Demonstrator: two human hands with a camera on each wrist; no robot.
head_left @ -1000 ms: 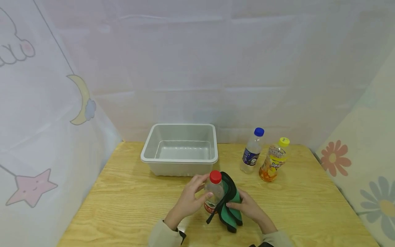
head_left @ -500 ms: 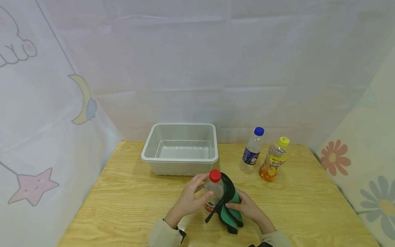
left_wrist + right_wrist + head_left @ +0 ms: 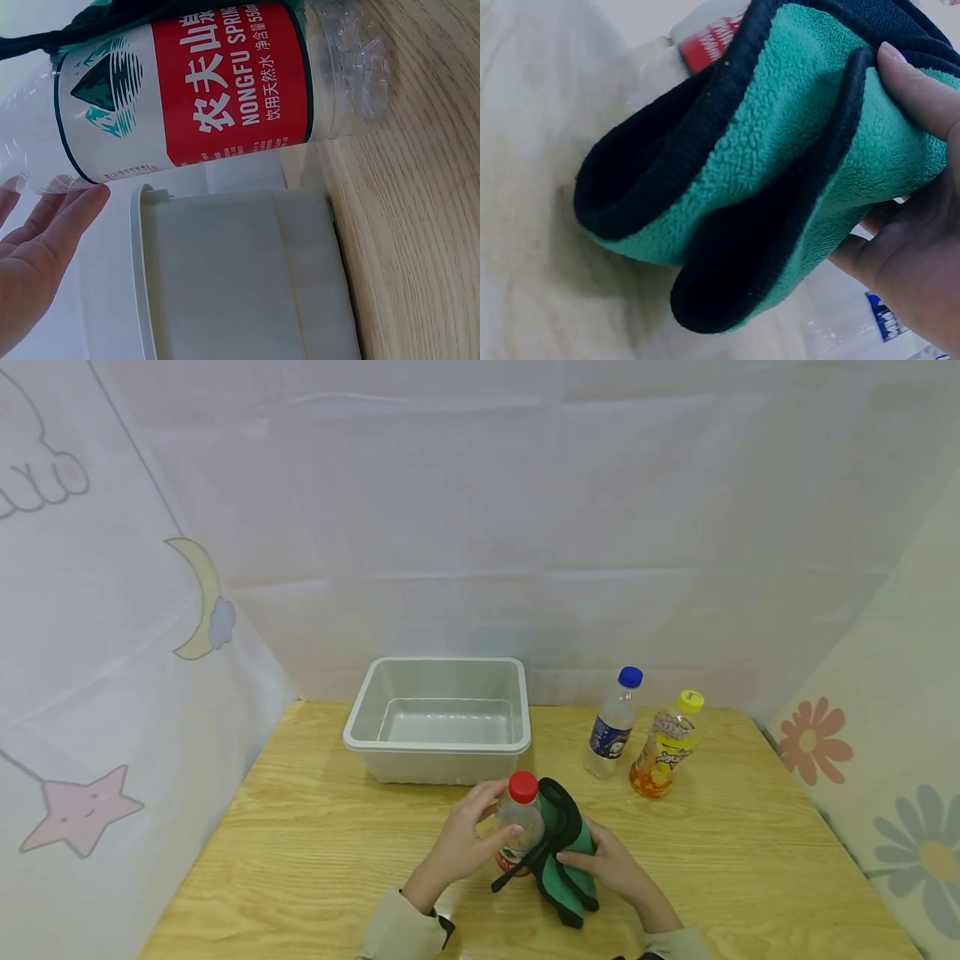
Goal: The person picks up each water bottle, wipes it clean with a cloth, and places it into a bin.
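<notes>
In the head view a clear plastic water bottle (image 3: 519, 827) with a red cap stands upright on the table. My left hand (image 3: 465, 837) holds it near its shoulder, the thumb on the near side and the fingers behind. Its red and white label shows large in the left wrist view. A green towel (image 3: 564, 868) with black edging is bunched in folds against the bottle's right side. My right hand (image 3: 611, 864) pinches the towel, thumb on top and fingers beneath, as the right wrist view (image 3: 907, 225) also shows.
Behind the bottle stands a grey plastic bin (image 3: 442, 766). To the back right are a bottle with a blue cap (image 3: 611, 735) and a bottle with a yellow cap (image 3: 663, 756), some orange drink in it. A printed cloth wall (image 3: 480, 527) encloses the wooden table (image 3: 300, 860).
My right hand has shifted slightly right with the towel, whose lower folds have moved right too. The left hand and the bottle have barely moved.
</notes>
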